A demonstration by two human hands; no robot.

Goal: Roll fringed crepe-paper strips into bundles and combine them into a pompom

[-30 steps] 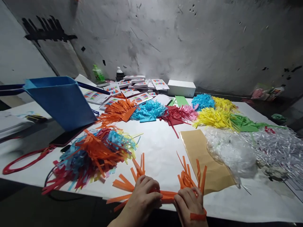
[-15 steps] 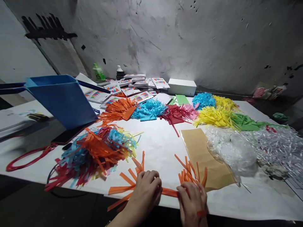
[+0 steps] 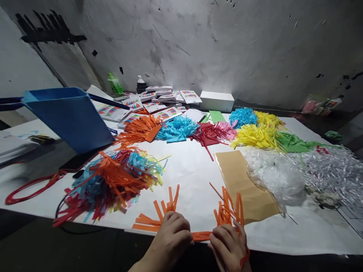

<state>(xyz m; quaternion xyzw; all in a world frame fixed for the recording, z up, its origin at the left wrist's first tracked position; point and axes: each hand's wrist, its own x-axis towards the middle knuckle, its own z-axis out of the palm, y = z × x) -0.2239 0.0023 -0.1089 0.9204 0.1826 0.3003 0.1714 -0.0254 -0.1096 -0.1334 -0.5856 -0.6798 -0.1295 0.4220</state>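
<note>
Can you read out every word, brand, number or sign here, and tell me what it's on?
No text here is readable.
Flat packs: coloured triangles printed; any words too small.
Green bottle: any lettering too blurred.
White box: nothing legible.
Held orange paper: no writing shows.

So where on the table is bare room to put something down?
Bare table shows between the multicoloured pile, red fringe, brown sheet and orange strip. Another patch lies right of the right hand, nearer than the brown sheet. Farther back, packets and fringe bundles crowd.
</note>
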